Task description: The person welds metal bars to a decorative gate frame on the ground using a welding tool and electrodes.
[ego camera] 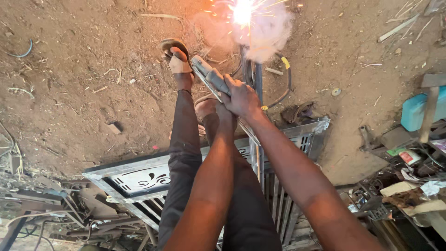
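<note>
Your right hand [242, 98] clamps its fingers on the electrode holder [210, 76]; your left hand [222, 111], beneath, hides its fingers; sparks [243, 13] flare.

Bare dirt floor [83, 69], reddish-brown w/ straw bits & twigs all over. On it: grey metal frame [139, 179] w/ scroll cut-outs & bars, lying flat at centre-bottom; scrap metal pile [60, 209] at lower left; black cable [285, 83] curling near the sparks up top; small washer [336, 91] to the right; blue container [416, 111] & assorted clutter along right edge. Sandalled foot [176, 58] planted on the dirt.
</note>
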